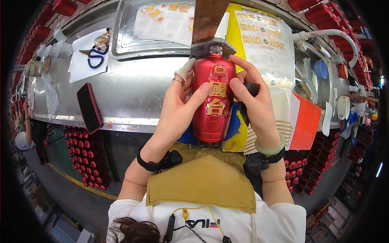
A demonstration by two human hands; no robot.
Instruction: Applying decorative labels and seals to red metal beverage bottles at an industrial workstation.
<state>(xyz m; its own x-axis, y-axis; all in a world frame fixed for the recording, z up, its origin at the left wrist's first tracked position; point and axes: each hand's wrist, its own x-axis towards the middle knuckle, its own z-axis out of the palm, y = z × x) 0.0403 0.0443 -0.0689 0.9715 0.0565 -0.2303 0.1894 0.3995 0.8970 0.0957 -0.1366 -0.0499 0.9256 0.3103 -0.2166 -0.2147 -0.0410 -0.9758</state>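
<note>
A glossy red bottle [211,121] with gold raised characters and a small gold emblem lies in front of me, its clear-topped neck pointing away. Its neck end meets a metal bracket [214,43], and a blue pad [234,127] shows beneath its side. My left hand [180,95] grips the bottle's left side, thumb on the front next to the upper character; one of its fingers is wrapped in white. My right hand [255,97] holds the right side, thumb near the shoulder and forefinger reaching toward the neck. A dark flat piece [253,89] shows by the right palm; what it is cannot be told.
Left on the metal bench lie a phone [89,108] and blue-handled scissors [95,56] on paper. A metal tray [121,42] with gold decals stands behind. Sheets of gold decals [263,40] and an orange-red card [304,121] lie right. Red bottles [85,156] are stacked below.
</note>
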